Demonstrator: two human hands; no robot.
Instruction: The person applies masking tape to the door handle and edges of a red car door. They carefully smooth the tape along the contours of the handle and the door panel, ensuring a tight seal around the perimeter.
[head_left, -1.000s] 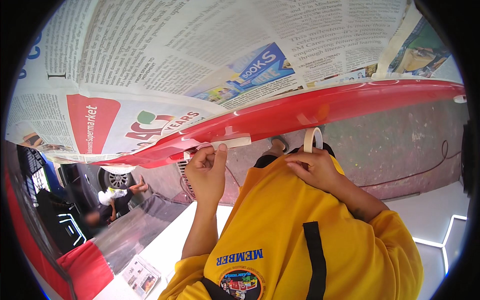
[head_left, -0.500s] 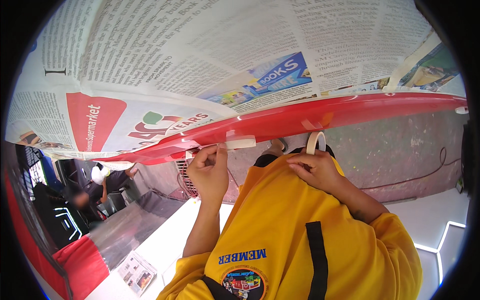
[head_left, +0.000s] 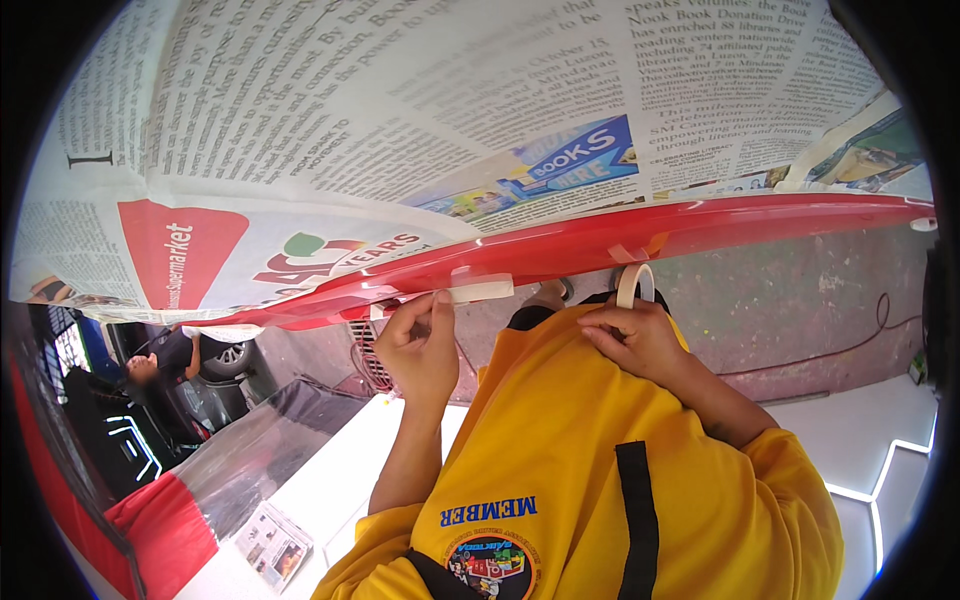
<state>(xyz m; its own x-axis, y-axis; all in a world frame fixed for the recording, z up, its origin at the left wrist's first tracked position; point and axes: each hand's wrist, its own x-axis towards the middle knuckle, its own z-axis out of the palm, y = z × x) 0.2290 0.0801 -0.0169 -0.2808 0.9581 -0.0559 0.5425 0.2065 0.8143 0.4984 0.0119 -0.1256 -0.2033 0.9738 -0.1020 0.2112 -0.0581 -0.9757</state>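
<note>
My left hand [head_left: 415, 340] is closed in a pinch on the end of a short strip of masking tape [head_left: 482, 291], which stretches rightward along the lower edge of a glossy red panel [head_left: 560, 255]. Whether the strip's far end sticks to the panel I cannot tell. A roll of masking tape [head_left: 627, 287] stands upright in the fingers of my right hand [head_left: 632, 338], close to my body and just below the panel. Sheets of newspaper [head_left: 400, 130] cover the panel's upper side down to the red edge.
A red hose or cable [head_left: 850, 358] lies on the worn floor [head_left: 770, 320] at right. Far left, another person [head_left: 170, 358] is near a dark car wheel [head_left: 228, 360]. Folded newspapers [head_left: 272, 545] rest on a white surface at lower left.
Both hands keep nearly the same place and grip. The newspaper and panel shift slightly in view. At far left, the other person has moved leftward, uncovering the wheel.
</note>
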